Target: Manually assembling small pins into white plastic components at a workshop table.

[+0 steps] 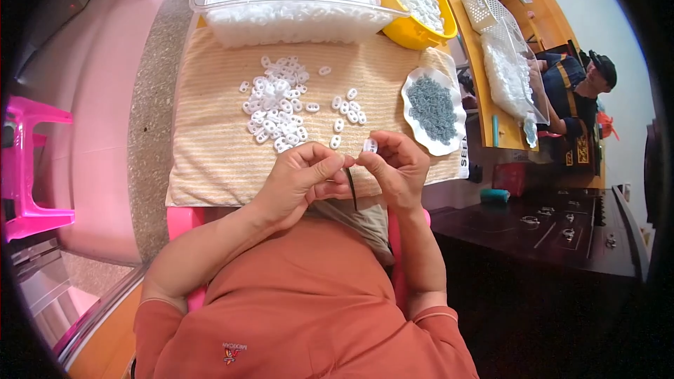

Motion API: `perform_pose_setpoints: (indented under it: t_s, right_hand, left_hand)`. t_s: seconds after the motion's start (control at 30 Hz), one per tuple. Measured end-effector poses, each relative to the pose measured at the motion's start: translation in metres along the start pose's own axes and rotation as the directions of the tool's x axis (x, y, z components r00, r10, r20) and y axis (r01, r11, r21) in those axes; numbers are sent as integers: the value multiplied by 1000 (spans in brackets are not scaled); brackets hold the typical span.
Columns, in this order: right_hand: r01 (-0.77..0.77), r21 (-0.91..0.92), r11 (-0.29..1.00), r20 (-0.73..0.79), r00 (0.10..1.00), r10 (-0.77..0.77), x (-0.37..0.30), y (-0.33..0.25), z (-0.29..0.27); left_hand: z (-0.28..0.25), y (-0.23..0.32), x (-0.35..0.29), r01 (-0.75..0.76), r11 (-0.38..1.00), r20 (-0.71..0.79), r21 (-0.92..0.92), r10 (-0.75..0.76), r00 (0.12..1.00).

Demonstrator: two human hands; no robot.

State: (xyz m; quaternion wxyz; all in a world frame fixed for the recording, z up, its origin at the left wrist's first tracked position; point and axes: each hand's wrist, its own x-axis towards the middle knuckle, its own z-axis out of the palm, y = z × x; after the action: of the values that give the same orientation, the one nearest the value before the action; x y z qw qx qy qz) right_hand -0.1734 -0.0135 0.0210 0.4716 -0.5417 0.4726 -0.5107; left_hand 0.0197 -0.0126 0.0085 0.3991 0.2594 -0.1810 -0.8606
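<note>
Over the near edge of the cloth-covered table, my left hand (303,177) and my right hand (397,168) meet at the fingertips. Between the thumb and fingers of my right hand is a small white oval plastic piece (370,145) with holes. A thin dark strip (352,191) points downward from the pinched fingers of my left hand; its upper end is hidden. A heap of similar white two-hole pieces (275,109) lies beyond my left hand. Several loose ones (349,107) are scattered just ahead of both hands.
A white scalloped dish (460,123) of small grey pieces stands at right. Behind are a clear bin (295,10) full of white pieces and a yellow basin (411,38). Another person (572,88) sits at a far-right table. A pink stool (35,168) stands at left.
</note>
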Motion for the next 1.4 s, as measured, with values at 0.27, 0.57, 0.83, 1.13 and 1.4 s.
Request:
perform_pose_setpoints:
  t_s: [0.27,0.57,0.83,1.13,1.4]
  right_hand:
    - [261,-341,903,-126,939,-319,20,-24,-13]
    - [408,-644,647,-287,655,-699,98,-88,-39]
    - [150,-747,647,-124,926,-358,158,-61,-78]
    - [205,-711,672,360,928,97,12,-40,-4]
    - [206,-793,573,357,919,164,-6,-18,4]
  left_hand:
    - [0,-2,2,8,1000,-26,21,-7,1000]
    - [1,-4,-2,5,998,-41,55,-3,999]
    - [0,0,0,17,998,-58,54,-14,998]
    - [-5,2,2,-45,998,-155,40,50,987]
    - [-2,-3,2,-126,992,-164,17,127,978]
